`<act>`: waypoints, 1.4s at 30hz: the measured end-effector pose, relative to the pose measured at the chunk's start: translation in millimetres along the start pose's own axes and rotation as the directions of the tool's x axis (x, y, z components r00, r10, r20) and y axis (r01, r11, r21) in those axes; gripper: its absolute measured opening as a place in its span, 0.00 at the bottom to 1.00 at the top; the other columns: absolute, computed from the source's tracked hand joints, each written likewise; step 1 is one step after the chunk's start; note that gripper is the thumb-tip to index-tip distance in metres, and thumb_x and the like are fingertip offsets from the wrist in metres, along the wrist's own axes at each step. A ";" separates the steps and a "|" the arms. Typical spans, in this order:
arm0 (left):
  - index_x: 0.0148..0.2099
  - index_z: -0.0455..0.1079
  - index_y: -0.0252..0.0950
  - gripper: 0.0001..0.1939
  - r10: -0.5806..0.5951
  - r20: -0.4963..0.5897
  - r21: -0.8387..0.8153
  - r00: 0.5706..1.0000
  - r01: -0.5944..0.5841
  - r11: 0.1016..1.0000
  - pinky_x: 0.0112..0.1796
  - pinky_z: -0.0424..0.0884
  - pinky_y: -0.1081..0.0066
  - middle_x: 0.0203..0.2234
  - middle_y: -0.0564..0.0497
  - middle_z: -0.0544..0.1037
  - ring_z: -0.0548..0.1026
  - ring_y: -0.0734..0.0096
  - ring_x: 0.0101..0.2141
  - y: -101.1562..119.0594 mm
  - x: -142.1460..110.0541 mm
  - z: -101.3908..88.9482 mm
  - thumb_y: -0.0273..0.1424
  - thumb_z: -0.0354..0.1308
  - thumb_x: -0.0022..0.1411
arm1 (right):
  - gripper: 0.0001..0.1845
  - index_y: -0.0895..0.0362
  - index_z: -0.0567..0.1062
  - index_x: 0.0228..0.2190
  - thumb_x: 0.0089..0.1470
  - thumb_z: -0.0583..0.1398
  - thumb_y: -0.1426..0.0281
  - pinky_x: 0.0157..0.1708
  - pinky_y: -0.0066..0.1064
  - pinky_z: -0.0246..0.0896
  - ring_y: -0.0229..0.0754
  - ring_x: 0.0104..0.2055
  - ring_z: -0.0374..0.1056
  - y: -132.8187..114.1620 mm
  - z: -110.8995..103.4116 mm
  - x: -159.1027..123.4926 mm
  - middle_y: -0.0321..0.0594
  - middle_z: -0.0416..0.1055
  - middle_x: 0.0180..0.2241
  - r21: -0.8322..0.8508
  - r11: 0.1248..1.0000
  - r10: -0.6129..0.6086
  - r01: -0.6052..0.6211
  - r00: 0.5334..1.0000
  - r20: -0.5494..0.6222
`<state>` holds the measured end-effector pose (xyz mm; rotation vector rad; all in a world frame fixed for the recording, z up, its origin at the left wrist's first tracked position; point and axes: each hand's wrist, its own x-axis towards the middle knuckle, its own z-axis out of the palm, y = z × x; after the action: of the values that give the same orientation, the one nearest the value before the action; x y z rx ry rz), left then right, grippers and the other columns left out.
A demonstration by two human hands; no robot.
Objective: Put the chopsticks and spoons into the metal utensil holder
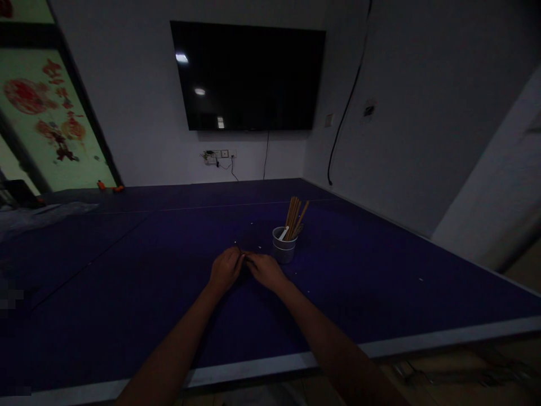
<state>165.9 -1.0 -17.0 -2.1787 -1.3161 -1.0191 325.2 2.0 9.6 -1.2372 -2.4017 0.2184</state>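
My left hand [225, 269] and my right hand [267, 270] meet above the purple tabletop [143, 293], fingertips almost touching. Both are closed in a pinch. A thin dark strip pokes up by the left fingertips; the dim light and my fingers hide what it is. Just right of my right hand stands a grey cup [283, 252] with a pale rim, upright on the table. Several brown wooden sticks [292, 217] like chopsticks lean in it, along with a flat white handle [284, 232]. Neither hand touches the sticks.
Small white scraps [260, 247] are scattered about the table. Crumpled clear plastic [54, 214] and an orange object [110, 187] lie at the far left. A wall television [253, 79] hangs behind, sockets and cables below it. The table's pale front edge [253, 369] runs under my forearms.
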 end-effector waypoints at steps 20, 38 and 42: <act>0.33 0.68 0.34 0.12 0.172 0.077 0.030 0.982 -0.175 0.984 0.29 0.65 0.74 0.25 0.49 0.70 0.68 0.74 0.27 1.9 2.0 0.4 0.29 0.43 0.63 | 0.18 0.54 0.73 0.43 0.58 0.50 0.60 0.33 0.27 0.60 0.40 0.33 0.72 5.8 3.8 -5.7 0.40 0.76 0.36 0.054 0.993 -0.070 0.102 0.906 -0.418; 0.42 0.68 0.36 0.12 0.070 0.017 -0.045 0.997 -0.070 0.997 0.35 0.69 0.71 0.32 0.48 0.75 0.72 0.70 0.34 1.7 2.1 0.0 0.33 0.46 0.63 | 0.21 0.58 0.69 0.30 0.60 0.42 0.62 0.30 0.28 0.59 0.38 0.27 0.67 31.0 -16.5 -9.4 0.39 0.70 0.25 0.187 0.981 0.153 0.057 0.373 -0.915; 0.40 0.69 0.36 0.12 0.073 0.026 -0.032 0.997 -0.072 0.997 0.33 0.68 0.72 0.30 0.48 0.75 0.72 0.71 0.32 1.6 1.4 -0.9 0.34 0.45 0.63 | 0.21 0.58 0.68 0.32 0.59 0.42 0.60 0.31 0.29 0.58 0.40 0.28 0.67 36.2 -29.0 -9.6 0.40 0.70 0.25 0.285 0.956 0.289 -0.060 0.320 -0.902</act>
<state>167.5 -1.5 -15.3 -2.2538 -1.2310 -0.9923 369.7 14.0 20.8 -1.0611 -1.1543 -0.1830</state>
